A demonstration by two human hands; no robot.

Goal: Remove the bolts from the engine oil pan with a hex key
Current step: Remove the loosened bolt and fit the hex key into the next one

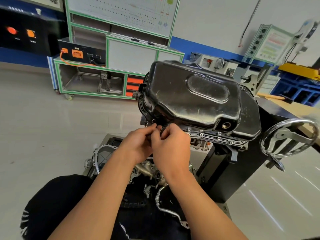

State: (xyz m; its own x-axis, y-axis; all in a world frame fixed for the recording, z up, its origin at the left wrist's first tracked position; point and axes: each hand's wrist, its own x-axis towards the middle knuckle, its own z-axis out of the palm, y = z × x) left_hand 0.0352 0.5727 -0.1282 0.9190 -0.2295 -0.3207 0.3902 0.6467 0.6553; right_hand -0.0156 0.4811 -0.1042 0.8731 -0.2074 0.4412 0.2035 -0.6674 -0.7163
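Note:
The black oil pan (192, 94) sits on top of an upturned engine on a stand. Its near flange (213, 136) carries a row of small bolts or bolt holes; I cannot tell which. Both my hands meet at the flange's near left corner. My left hand (138, 144) pinches something small with fingertips at the flange. My right hand (170, 146) is curled right beside it, fingers closed around a dark slim object, most likely the hex key, which is almost fully hidden. The open drain hole (226, 125) faces me.
A chrome handwheel (289, 137) of the engine stand juts out at right. Engine parts and a metal pipe (166, 208) lie below my arms. A green-framed trainer cabinet (110, 66) stands behind on the tiled floor. Blue crates (297, 90) and a workbench are at far right.

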